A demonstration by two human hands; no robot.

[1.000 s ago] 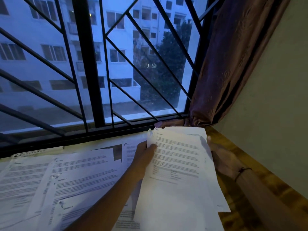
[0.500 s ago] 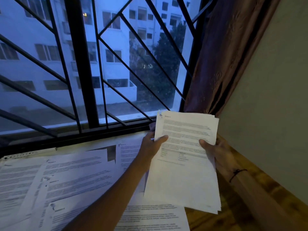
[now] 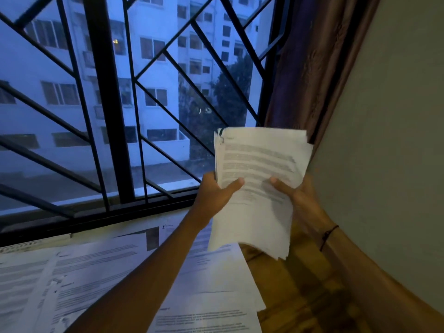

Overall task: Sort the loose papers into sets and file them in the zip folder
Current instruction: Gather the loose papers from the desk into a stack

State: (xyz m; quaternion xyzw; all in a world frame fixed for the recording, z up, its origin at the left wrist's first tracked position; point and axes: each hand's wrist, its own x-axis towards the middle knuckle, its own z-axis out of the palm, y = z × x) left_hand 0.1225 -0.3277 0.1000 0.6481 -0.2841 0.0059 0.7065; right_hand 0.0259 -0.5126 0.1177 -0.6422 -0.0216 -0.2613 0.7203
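A stack of printed white papers (image 3: 259,164) is held upright in the air in front of the window, with a clip at its top left corner. My left hand (image 3: 216,193) grips its left edge, thumb across the front page. My right hand (image 3: 295,195) grips the right side, thumb on the page. Below, several loose printed sheets (image 3: 96,272) lie spread over the wooden table (image 3: 300,284). A zip folder does not show in view.
A black window grille (image 3: 103,116) runs along the table's far edge. A brown curtain (image 3: 312,68) hangs at the right of the window, next to a plain wall (image 3: 396,140) that bounds the table's right side.
Both hands have lifted the stack from the table up in front of the window and squared it. My right hand has moved from under the sheets to gripping the stack's right side.
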